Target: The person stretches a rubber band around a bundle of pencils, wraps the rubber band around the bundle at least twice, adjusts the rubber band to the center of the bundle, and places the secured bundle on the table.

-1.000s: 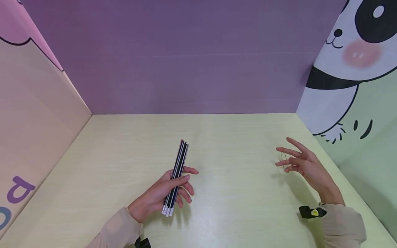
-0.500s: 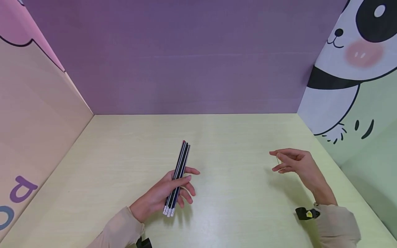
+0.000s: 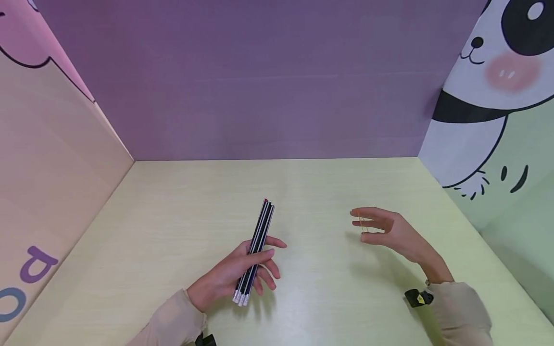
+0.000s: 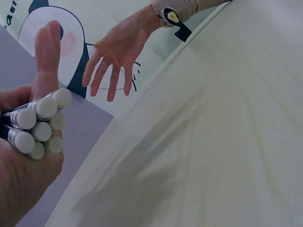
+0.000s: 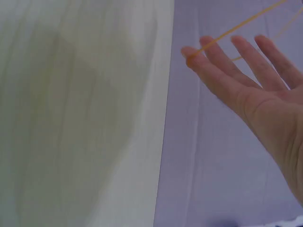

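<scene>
A bundle of several dark pencils with pale stripes (image 3: 258,233) lies across my left hand (image 3: 225,274) in the head view. The thumb clamps it to the palm while the other fingers extend past it. White eraser ends (image 4: 41,131) face the left wrist camera. To the right, my right hand (image 3: 394,233) is held above the table with its fingers spread and fairly straight. An orange rubber band (image 5: 236,28) is stretched around those fingers and the thumb. A gap separates the two hands.
Beneath both hands spreads a pale wooden table (image 3: 173,206). A purple wall (image 3: 277,86) closes off the back. Printed panels stand at the sides, a pink one (image 3: 52,158) on the left and a green one with a panda (image 3: 519,202) on the right.
My right hand has moved left toward the pencils, its fingers drawing together and then spreading again inside the rubber band. The left hand keeps its hold, shifting only slightly in view.
</scene>
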